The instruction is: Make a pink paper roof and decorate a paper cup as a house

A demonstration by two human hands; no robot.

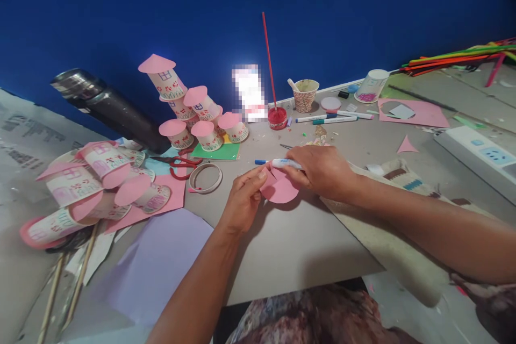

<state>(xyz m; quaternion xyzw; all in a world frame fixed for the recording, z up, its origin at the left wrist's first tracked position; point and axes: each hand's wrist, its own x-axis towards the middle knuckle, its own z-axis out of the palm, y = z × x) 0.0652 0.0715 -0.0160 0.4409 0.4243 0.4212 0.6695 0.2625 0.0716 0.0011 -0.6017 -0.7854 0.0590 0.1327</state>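
My left hand (pixel 244 199) pinches the left edge of a pink paper circle (pixel 280 189) over the grey board (pixel 290 247). My right hand (pixel 320 169) is closed around a white glue pen with a blue cap (pixel 278 163) and rests on the circle's upper right edge. Both hands meet at the middle of the table.
A stack of paper-cup houses with pink cone roofs (pixel 193 113) stands behind, more lie at the left (pixel 92 183). Red scissors (pixel 181 164), a tape ring (pixel 205 177), a red paint pot (pixel 277 117), markers (pixel 334 117), a lilac sheet (pixel 157 263) and pink paper (pixel 419 113) lie around.
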